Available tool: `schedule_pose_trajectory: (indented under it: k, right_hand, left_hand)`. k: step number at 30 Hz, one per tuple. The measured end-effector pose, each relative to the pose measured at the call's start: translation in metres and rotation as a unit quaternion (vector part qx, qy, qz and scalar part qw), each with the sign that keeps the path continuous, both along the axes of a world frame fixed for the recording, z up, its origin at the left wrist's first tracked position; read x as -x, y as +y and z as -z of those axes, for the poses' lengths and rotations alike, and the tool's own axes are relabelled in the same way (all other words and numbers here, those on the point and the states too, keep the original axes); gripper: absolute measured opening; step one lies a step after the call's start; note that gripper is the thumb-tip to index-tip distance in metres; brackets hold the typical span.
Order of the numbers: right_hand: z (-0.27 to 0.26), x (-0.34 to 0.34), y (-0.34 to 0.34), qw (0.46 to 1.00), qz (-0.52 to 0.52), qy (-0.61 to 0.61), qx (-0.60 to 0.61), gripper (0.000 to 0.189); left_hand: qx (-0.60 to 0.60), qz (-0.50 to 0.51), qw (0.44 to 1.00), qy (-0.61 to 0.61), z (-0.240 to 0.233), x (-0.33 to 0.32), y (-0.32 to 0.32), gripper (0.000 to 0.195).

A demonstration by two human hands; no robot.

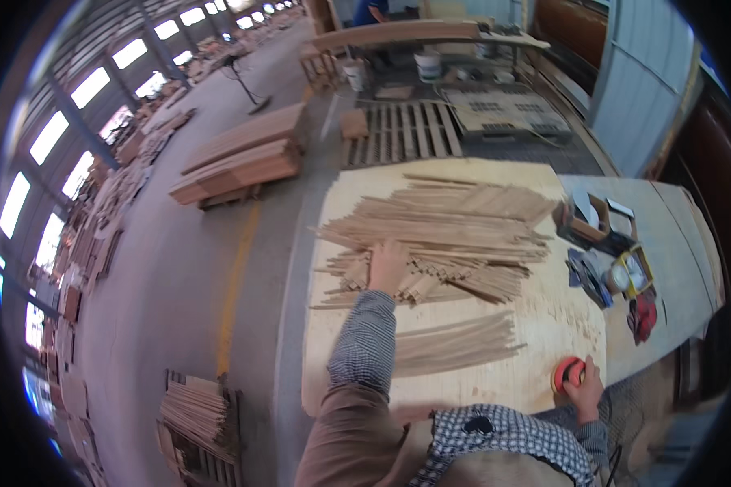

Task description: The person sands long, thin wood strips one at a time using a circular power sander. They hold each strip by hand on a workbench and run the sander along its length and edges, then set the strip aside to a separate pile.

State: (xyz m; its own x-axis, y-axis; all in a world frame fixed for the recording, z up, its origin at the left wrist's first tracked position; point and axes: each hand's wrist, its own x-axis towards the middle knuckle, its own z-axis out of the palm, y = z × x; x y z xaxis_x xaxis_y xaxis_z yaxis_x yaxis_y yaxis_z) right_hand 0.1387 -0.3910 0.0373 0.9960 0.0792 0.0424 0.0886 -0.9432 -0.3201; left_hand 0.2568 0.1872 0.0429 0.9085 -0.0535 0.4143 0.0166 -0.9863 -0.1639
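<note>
My left hand point(389, 266) reaches forward onto a pile of thin wooden strips point(438, 225) on a pale plywood tabletop point(560, 322). Its fingers rest among the strips at the pile's left part; their tips are hidden, so a grip cannot be made out. Short wooden pieces with notched-looking ends point(423, 281) lie just right of this hand. Near the front right edge, my right hand point(586, 391) holds a red and black palm sander point(568, 372) on the tabletop. Between the hands, nearer my body, lies a smaller flat row of strips point(457, 344).
Rightward are an open cardboard box point(591, 222), a yellow container point(639, 268), a jar point(616, 279) and a red cloth point(642, 316). Stacked boards point(243, 164) and a strip-laden pallet point(195, 414) stand left. Beyond the table are a slatted pallet point(402, 131) and another person point(370, 12).
</note>
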Motion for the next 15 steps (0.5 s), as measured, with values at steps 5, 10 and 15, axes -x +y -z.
schedule_pose_trajectory:
  k: [5, 10, 15]
  right_hand:
    - [-0.008, 0.001, 0.011, 1.0, 0.03, 0.008, 0.001, 0.091]
    - [-0.003, -0.005, 0.003, 1.0, 0.007, 0.016, -0.003, 0.095]
    - [-0.012, -0.012, -0.005, 0.997, -0.054, 0.047, 0.013, 0.106]
  left_hand:
    - [-0.027, 0.041, 0.998, 0.043, -0.006, -0.001, 0.007, 0.022]
    - [0.17, 0.074, 0.983, -0.002, -0.011, 0.016, -0.001, 0.019]
    - [0.282, 0.004, 0.95, 0.132, -0.04, 0.089, -0.033, 0.019]
